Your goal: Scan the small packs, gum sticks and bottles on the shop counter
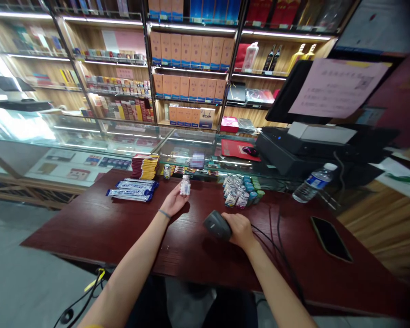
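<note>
My left hand [175, 201] is closed around a small clear bottle [185, 187] with a pale label, held just above the dark red table. In my right hand [239, 229] is a black barcode scanner [217, 225], its head pointing left and its cord trailing off to the right. Close behind the left hand a similar small bottle [167, 171] stands upright on the table. To the right, several more small bottles [233, 190] stand in a tight group beside blue and green containers [253, 187].
Blue-white sachets [132, 189] and stacked red-yellow packets [145, 166] lie at the left. At the right are a water bottle [314, 183], a phone [331, 238] and a black register machine [304, 146]. A glass display counter [130, 142] borders the table's back edge.
</note>
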Demonstrator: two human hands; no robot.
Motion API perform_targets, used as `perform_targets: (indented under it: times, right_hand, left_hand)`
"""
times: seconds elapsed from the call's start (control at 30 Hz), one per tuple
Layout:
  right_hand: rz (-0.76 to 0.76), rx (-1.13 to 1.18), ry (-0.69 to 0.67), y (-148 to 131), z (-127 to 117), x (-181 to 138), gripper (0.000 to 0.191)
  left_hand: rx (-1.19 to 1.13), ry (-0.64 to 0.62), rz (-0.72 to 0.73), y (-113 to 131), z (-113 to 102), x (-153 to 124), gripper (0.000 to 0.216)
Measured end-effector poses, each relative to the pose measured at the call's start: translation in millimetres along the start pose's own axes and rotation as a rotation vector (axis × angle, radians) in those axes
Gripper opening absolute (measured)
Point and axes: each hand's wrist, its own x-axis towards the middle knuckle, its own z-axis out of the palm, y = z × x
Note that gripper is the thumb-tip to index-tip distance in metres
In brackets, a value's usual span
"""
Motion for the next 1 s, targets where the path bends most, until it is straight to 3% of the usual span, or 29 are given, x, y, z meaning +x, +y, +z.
perform_targets:
  times: [0.3, 0.5, 0.73, 0.83, 1.0]
  right_hand:
    - [0.207, -0.203, 0.2, 41, -22, -26, 0.033]
    - [0.393, -0.35, 0.314, 61, -39, -41, 0.033]
    - [0.56, -0.445, 0.348, 74, -53, -52, 0.04]
    - [0.644, -0.471, 0.361, 80, -56, -58, 0.041]
    - [0.773, -0.512, 0.404, 86, -57, -68, 0.042]
  left_hand:
    - [-0.059, -0.013, 0.009, -3, 12, -4, 0.038]
    - [-0.087, -0.037, -0.069, -3, 35, -10, 0.055]
    - [0.232, -0.19, 0.034, -22, 103, -15, 0.051]
    - [0.325, -0.182, 0.119, -43, 138, -17, 0.043]
    - [0.31, -0.155, 0.114, -82, 182, -21, 0.037]
